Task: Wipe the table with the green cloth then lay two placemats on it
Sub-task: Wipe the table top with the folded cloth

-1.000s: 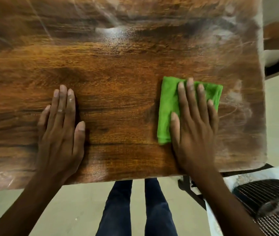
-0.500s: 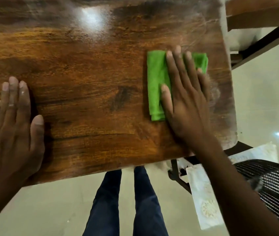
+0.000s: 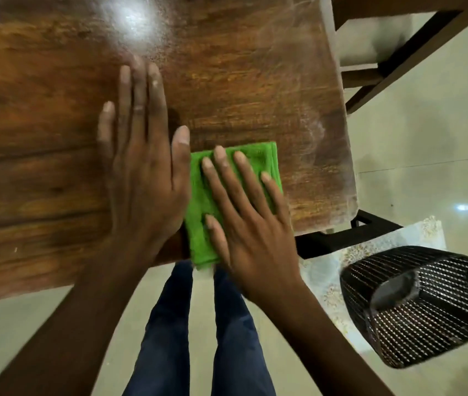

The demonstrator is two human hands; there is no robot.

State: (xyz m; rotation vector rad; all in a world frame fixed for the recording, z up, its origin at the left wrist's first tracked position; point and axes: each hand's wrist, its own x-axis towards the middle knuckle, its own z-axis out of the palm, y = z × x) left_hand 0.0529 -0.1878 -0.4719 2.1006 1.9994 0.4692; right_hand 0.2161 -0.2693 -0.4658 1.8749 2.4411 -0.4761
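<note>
Right now the right hand (image 3: 251,224) presses flat, fingers spread, on the folded green cloth (image 3: 201,201) overhanging the table's (image 3: 241,81) near edge, long axis running away from it, while the flat left hand (image 3: 144,172) rests just beside.

The right hand (image 3: 251,224) hides much of the cloth (image 3: 201,201); its near end is blurred. The worktop (image 3: 55,110) runs off the top and left edges. The basket's (image 3: 416,307) contents are unclear.

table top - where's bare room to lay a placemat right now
The table is bare wood beyond both hands, and left of the left hand. It is crowded at the near right edge: the right hand presses the green cloth there, the left hand beside it.
</note>
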